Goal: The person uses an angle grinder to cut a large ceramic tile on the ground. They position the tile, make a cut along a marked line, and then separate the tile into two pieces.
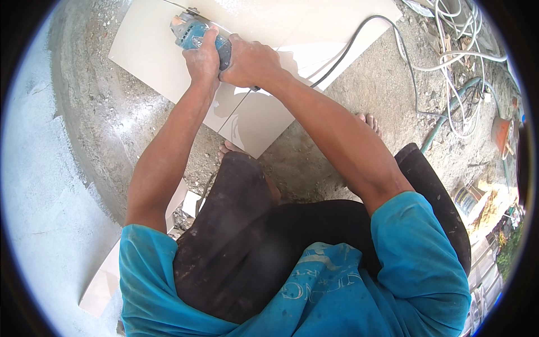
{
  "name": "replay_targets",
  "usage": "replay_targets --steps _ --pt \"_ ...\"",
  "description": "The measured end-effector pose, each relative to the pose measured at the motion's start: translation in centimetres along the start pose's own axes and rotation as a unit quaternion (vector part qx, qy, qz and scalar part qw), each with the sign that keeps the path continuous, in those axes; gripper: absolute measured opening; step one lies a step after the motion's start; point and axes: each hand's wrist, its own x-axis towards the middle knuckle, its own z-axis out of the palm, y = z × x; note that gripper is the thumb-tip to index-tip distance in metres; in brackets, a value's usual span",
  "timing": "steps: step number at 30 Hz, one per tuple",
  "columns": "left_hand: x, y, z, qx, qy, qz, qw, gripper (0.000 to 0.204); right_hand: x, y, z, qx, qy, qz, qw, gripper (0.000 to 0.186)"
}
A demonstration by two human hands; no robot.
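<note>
A blue angle grinder [192, 35] rests low over a large pale tile [143, 53], its head toward the tile's far side. My left hand [203, 60] wraps round the body of the tool, with the thumb on top. Behind it, my right hand [251, 60] is closed round the rear of the same grinder, and the two hands touch. A thin dark line [234, 112] runs across the tile from its near edge toward the tool. The grinder's disc is mostly hidden, and I cannot tell whether it touches the tile.
A black cord [359, 29] crosses the tile's right side onto rough, dusty ground [331, 135]. Tangled white cables [463, 53] and a green hose [441, 123] lie at the right. A pale wall [42, 185] rises at left. My bare feet [370, 122] are near the tile.
</note>
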Motion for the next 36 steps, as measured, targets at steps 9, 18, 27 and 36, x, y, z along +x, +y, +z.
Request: replay_targets --steps 9,18,27,36 --pt "-0.1 0.0 0.1 -0.003 0.001 0.001 1.000 0.072 -0.2 -0.1 -0.3 -0.021 -0.015 0.002 1.000 0.063" --pt "-0.2 -0.2 0.5 0.008 0.019 -0.005 1.000 0.073 0.0 0.5 0.2 -0.018 -0.001 -0.009 1.000 0.063" --pt "-0.9 -0.3 0.5 0.011 0.007 -0.006 1.000 0.073 -0.9 0.6 -0.2 -0.012 -0.007 -0.007 1.000 0.061" --pt "-1.8 -0.1 0.7 0.015 -0.013 -0.004 1.000 0.074 -1.4 1.0 -0.2 -0.011 0.001 -0.008 1.000 0.059"
